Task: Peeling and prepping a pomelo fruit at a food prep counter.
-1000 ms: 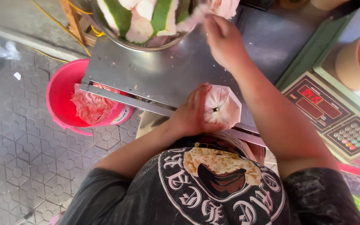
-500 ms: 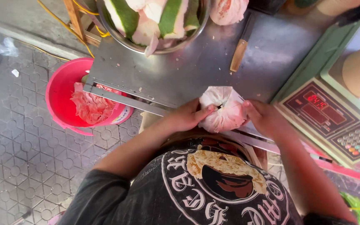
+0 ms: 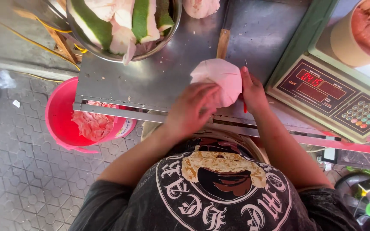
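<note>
Shifted forward since a moment ago, up onto the steel surface (image 3: 159,81). Pink bucket (image 3: 61,115) of peel off left; left hand (image 3: 189,111) cupping peeled pomelo (image 3: 219,79), right hand (image 3: 251,90) gripping it beside scale (image 3: 330,96). Mid-peel, probably; needs firm hold, careful pulling.

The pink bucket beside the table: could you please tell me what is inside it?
The pink bucket holds a heap of pale pink peelings. The metal table edge covers its far side, so the rest of its contents stay hidden.

My left hand (image 3: 191,109) curls palm-down, fingers bent; my right hand (image 3: 251,90) stands on edge opposite, both forearms angled inward.
</note>
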